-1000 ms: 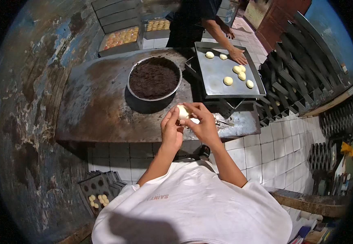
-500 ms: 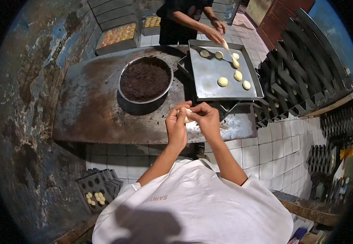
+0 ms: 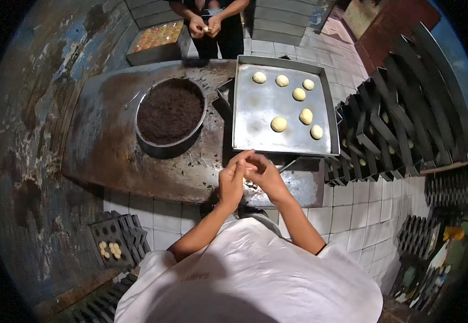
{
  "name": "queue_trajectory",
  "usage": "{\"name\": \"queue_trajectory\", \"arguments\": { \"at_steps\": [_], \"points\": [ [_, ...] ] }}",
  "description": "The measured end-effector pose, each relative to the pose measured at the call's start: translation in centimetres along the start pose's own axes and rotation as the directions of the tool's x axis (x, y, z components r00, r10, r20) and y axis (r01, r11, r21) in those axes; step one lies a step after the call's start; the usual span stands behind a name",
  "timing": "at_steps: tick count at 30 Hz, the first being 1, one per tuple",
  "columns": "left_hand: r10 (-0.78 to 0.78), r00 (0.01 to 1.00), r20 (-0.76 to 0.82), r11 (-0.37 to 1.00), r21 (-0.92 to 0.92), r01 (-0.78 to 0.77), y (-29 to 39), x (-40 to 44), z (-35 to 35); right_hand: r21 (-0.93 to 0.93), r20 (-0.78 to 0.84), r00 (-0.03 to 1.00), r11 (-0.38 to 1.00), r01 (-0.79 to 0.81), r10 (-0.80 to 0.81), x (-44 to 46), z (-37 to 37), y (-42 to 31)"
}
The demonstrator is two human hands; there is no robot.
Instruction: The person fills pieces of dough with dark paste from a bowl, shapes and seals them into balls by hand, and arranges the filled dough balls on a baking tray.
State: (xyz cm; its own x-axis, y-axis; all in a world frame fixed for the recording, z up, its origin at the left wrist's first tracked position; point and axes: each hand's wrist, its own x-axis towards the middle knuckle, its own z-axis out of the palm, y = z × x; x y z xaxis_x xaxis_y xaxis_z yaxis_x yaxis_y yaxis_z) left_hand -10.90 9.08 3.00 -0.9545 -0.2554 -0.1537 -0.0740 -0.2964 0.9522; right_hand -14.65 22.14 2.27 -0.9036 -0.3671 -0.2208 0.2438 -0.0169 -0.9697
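My left hand [image 3: 232,182] and my right hand [image 3: 269,181] meet just in front of the tray's near edge. Their fingers curl round a small piece of pale dough, now mostly hidden by them. Just beyond is a metal baking tray [image 3: 255,141] with several round, pale-yellow dough balls, one of them [image 3: 278,124] near its middle. To the left of my hands stands a round metal bowl filled with dark brown, crumbly filling [image 3: 170,112].
Both vessels rest on a worn metal-topped table [image 3: 105,134]. Across it, a person's hands [image 3: 206,27] pinch a small pale piece. Stacked dark pans [image 3: 390,118] stand at right. A mould pan [image 3: 107,232] with pale pieces sits low left, and a crate [image 3: 158,40] behind.
The other person's hands have left the tray and drawn back to the left. My fingers have closed further over the dough, which showed more before. The view has shifted.
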Motion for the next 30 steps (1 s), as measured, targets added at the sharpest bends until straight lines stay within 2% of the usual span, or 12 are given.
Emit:
{"name": "queue_trajectory", "arguments": {
  "at_steps": [2,4,6,9,11,14,15,18,20,22,28,30],
  "points": [
    [0.269,0.939,0.215,0.913,0.252,-0.32,-0.6,0.5,0.3,0.025,0.198,0.96,0.978,-0.208,0.199,0.0,-2.1,-1.4],
    [0.146,0.949,0.281,0.935,0.273,-0.225,-0.6,0.4,0.1,0.14,0.5,0.78,0.853,-0.503,0.377,0.3,-3.6,-2.4],
    [0.236,0.931,0.278,0.844,0.417,-0.338,-0.5,-0.1,0.1,-0.102,0.616,0.687,0.903,-0.417,0.386,3.1,-5.8,-2.8],
    [0.276,0.958,0.083,0.907,0.307,-0.288,-0.2,-1.3,-2.2,-0.534,0.49,0.831,0.844,0.046,0.264,8.5,-6.7,-6.7],
    [0.202,0.963,-0.18,0.956,0.251,-0.154,0.1,-2.2,-5.1,-0.678,0.447,0.848,0.511,0.529,-0.285,13.3,-9.0,-1.3],
    [0.163,0.894,-0.417,0.968,0.241,-0.064,-0.1,-5.2,-9.3,-0.761,0.646,0.736,-0.09,0.643,-0.202,19.0,-12.5,8.2],
    [0.168,0.891,-0.422,0.967,0.246,-0.066,0.3,-6.3,-10.3,-0.782,0.591,0.779,0.086,0.617,-0.208,17.8,-11.6,6.6],
    [0.249,0.82,-0.516,0.918,0.394,-0.031,0.9,-9.7,-12.4,-0.798,0.602,0.798,0.064,0.599,0.027,21.0,-11.6,4.2],
    [0.197,0.677,-0.709,0.976,0.21,-0.064,-1.1,-10.8,-13.8,-0.841,0.479,0.869,0.218,0.495,-0.126,21.8,-9.5,2.4],
    [0.189,0.66,-0.727,0.98,0.187,-0.074,-1.9,-10.8,-13.7,-0.83,0.514,0.756,-0.011,0.558,-0.404,23.4,-8.2,6.0],
    [0.231,0.74,-0.632,0.968,0.225,-0.11,-0.7,-8.2,-11.2,-0.832,0.477,0.858,0.218,0.511,-0.189,20.3,-8.5,2.8],
    [0.217,0.728,-0.65,0.974,0.194,-0.117,-0.9,-7.8,-11.0,-0.877,0.349,0.8,0.131,0.462,-0.488,18.6,-11.5,3.2]
  ]
}}
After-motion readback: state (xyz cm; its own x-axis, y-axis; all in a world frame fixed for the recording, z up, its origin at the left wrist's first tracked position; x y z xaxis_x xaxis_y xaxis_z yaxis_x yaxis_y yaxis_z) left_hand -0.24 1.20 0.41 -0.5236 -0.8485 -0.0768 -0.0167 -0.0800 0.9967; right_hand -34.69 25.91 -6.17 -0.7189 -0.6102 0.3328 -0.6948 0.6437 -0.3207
